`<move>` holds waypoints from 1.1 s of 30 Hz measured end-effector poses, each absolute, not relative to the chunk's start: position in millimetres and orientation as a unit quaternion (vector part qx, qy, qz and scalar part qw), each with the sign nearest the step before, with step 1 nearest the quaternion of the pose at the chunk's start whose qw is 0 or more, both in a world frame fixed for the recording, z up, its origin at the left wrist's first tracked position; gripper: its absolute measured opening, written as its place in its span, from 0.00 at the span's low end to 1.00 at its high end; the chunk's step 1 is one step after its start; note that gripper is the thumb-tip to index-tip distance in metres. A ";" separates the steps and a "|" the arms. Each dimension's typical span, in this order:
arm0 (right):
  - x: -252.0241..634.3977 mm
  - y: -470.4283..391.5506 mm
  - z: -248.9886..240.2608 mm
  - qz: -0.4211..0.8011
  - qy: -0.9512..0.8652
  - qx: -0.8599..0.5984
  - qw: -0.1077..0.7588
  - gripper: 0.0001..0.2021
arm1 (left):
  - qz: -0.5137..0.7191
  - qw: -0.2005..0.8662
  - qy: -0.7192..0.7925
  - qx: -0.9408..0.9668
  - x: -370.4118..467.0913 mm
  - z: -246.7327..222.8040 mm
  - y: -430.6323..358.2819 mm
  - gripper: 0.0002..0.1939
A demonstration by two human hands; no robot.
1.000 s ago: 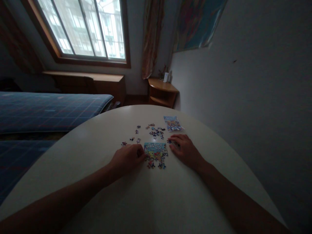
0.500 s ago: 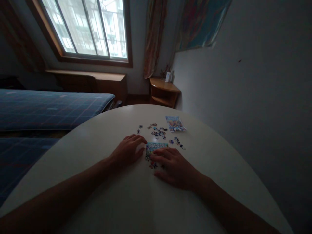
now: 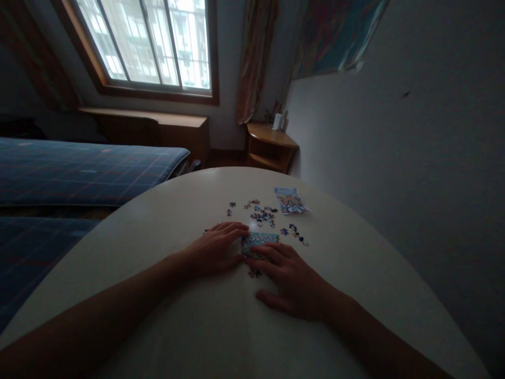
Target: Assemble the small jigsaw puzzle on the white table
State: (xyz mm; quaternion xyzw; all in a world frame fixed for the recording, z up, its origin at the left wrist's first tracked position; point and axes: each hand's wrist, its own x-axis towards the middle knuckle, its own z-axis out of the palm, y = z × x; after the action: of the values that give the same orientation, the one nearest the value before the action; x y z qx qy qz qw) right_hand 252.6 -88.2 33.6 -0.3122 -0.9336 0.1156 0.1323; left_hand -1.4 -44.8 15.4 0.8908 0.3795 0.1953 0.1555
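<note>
A partly joined puzzle (image 3: 259,239) with a light blue top edge lies on the round white table (image 3: 177,321). My left hand (image 3: 215,250) rests at its left side, fingers apart, fingertips at its upper left corner and thumb near its lower left. Over the lower right part of the puzzle lies my right hand (image 3: 290,279), fingers spread, hiding some of it. A few joined pieces (image 3: 254,273) show below the puzzle. Loose pieces (image 3: 263,215) are scattered beyond it, with more pieces (image 3: 299,235) to the right.
A printed picture sheet (image 3: 291,201) lies behind the pieces on the right. Past the table stand a blue checked mattress (image 3: 87,173) at the left, a wooden corner shelf (image 3: 272,136) and a desk (image 3: 181,122) under the window. A white wall (image 3: 355,142) runs along the right.
The view has shifted slightly, moving the scene a little to the right. My left hand has come closer against the puzzle's left edge, and my right hand's fingers are spread a little wider.
</note>
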 end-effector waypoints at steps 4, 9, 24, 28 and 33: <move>253.2 -88.0 31.0 0.120 -0.933 -0.314 0.126 0.29 | 0.197 0.153 0.373 0.894 -0.7 14.3 -44.6 0.22; 253.5 -87.0 30.3 0.123 -0.933 -0.311 0.134 0.28 | 0.262 0.122 0.397 0.871 -2.2 12.6 -38.3 0.19; 257.3 -78.4 28.3 0.151 -0.929 -0.296 0.166 0.22 | 0.223 0.019 0.590 0.776 -15.5 13.9 -34.7 0.19; 257.3 -75.8 28.5 0.151 -0.929 -0.292 0.171 0.21 | 0.243 0.002 0.622 0.744 -17.5 14.0 -33.5 0.20; 258.2 -71.5 24.6 0.150 -0.929 -0.281 0.188 0.20 | 0.229 -0.056 0.583 0.777 -10.5 14.9 -38.0 0.17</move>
State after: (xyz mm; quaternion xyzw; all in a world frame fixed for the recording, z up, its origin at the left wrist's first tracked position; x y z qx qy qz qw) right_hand 258.2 -71.5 24.6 -0.2813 -0.9289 0.1499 0.1885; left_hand -10.5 -38.0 14.9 0.7773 0.5832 0.2290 -0.0564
